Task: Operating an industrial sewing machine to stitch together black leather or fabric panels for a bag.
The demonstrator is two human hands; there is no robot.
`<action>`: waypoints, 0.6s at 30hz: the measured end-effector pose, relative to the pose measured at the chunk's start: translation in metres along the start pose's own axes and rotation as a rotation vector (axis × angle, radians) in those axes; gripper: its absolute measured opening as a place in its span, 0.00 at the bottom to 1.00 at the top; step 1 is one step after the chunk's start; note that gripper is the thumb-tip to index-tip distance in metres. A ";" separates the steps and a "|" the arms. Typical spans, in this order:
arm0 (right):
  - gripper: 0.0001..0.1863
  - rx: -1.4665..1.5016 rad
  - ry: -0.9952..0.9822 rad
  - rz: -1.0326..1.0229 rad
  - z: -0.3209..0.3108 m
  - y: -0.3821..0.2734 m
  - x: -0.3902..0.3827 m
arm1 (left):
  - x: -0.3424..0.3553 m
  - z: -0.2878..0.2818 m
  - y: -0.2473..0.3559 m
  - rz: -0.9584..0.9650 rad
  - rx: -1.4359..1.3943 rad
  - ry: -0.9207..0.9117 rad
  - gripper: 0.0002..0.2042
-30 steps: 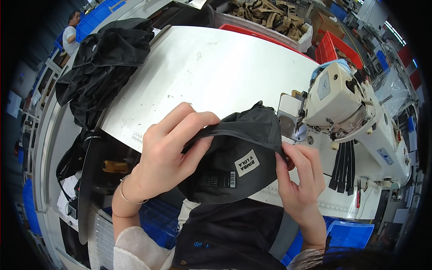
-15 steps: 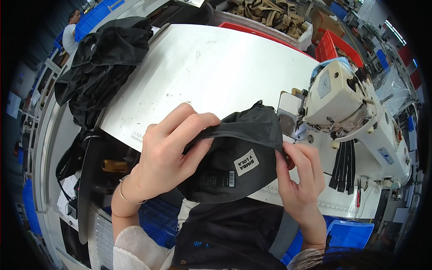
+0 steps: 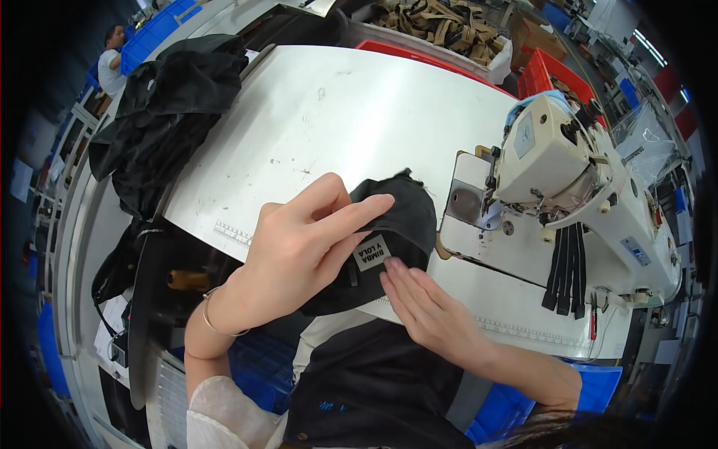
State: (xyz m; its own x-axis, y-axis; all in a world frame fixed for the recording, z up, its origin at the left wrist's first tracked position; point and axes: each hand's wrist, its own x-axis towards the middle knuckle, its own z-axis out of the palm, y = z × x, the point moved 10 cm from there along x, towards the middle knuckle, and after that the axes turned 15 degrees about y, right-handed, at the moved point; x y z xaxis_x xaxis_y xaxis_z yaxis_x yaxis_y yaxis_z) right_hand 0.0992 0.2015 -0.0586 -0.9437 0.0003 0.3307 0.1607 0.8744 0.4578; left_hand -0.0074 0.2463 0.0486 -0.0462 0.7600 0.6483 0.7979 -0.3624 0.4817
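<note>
A black fabric cap [image 3: 410, 211] is held over the front edge of the white sewing table, its inside turned toward me. My left hand [image 3: 295, 247] pinches the cap's rim between thumb and fingers; part of the cap is hidden behind it. Inside the cap is a pale square label [image 3: 372, 253], with a small dark tag below it. My right hand [image 3: 434, 310] has its fingers stretched out close together, the tips at the label's lower right corner. A dark apron [image 3: 366, 382] covers my lap below the cap.
A cream sewing machine [image 3: 550, 150] stands on the right of the white table [image 3: 299, 112]. Black straps [image 3: 566, 269] hang in front of it. Black cloth pieces [image 3: 168, 105] are heaped at left. Behind are a bin of tan straps [image 3: 441, 30] and a red crate [image 3: 550, 75].
My right hand has let go of the cap's right edge and moved left to the label. The cap has shifted left and tilted, and its opening looks narrower.
</note>
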 end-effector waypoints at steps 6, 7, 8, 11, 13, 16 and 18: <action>0.25 0.027 0.090 0.086 0.028 0.014 0.019 | 0.018 0.020 -0.003 0.008 -0.073 -0.034 0.18; 0.25 0.026 0.104 0.073 0.037 0.015 0.020 | 0.026 0.028 -0.007 -0.010 -0.085 -0.115 0.16; 0.24 0.233 0.207 0.159 0.038 0.024 0.018 | 0.035 0.037 -0.012 -0.029 -0.100 -0.194 0.13; 0.25 0.644 0.297 0.231 0.038 0.049 0.014 | 0.057 0.075 -0.054 -0.244 -0.114 -0.430 0.12; 0.28 0.691 0.205 0.269 0.039 0.057 0.012 | 0.063 0.102 -0.070 -0.406 -0.150 -0.620 0.15; 0.28 0.752 0.159 0.286 0.053 0.055 -0.005 | 0.068 0.121 -0.075 -0.518 -0.154 -0.694 0.15; 0.27 0.794 0.142 0.332 0.053 0.055 -0.012 | 0.070 0.126 -0.072 -0.526 -0.172 -0.698 0.15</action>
State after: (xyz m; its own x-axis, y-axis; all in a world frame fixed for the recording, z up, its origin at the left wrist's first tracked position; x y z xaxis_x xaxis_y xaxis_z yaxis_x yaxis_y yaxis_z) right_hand 0.1036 0.2754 -0.0813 -0.8306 0.3008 0.4687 0.1219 0.9194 -0.3739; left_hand 0.0073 0.3936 -0.0144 0.0400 0.9860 -0.1617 0.6724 0.0932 0.7343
